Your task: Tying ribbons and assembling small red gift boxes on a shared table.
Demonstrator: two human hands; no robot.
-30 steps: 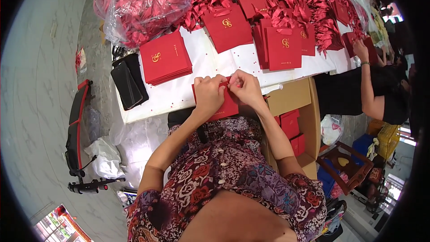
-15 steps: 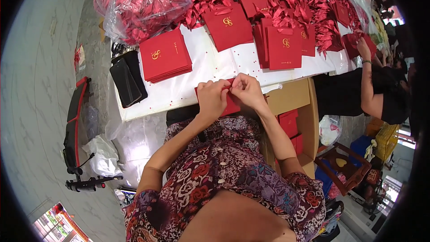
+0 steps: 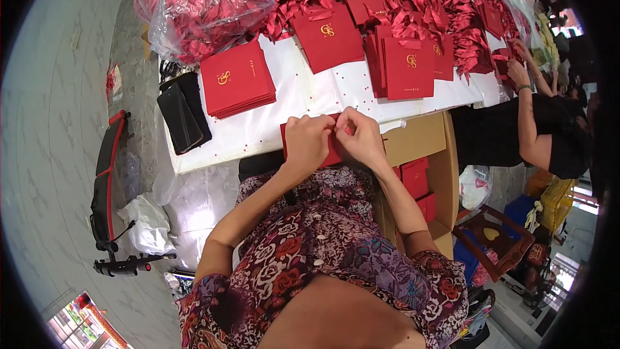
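Note:
A flat red paper bag point(image 3: 332, 154) is held upright against the table's front edge, mostly covered by my hands. My left hand point(image 3: 307, 140) is closed on its upper left part, thumb and fingers pressed together. At the bag's top edge, my right hand point(image 3: 359, 137) is curled in a pinch, its fingertips meeting those of the left. A bit of red shows inside the curl of the right fingers; whether it is ribbon or bag, I cannot tell. Beyond my left hand lies a neat stack of red bags point(image 3: 237, 81). Ribbon-handled bags point(image 3: 411, 71) lie farther right.
A white-covered table point(image 3: 310, 94) carries red ribbon heaps, a plastic sack of ribbons point(image 3: 203, 10) and a dark phone point(image 3: 179, 118). An open cardboard box point(image 3: 445, 178) with red bags stands beside my right arm. A co-worker's arm point(image 3: 528, 119) reaches over the table's right end.
My right hand has turned slightly and its fingers have curled more, showing a bit of red inside. My left hand stays nearly in place. The co-worker's second hand has come into sight.

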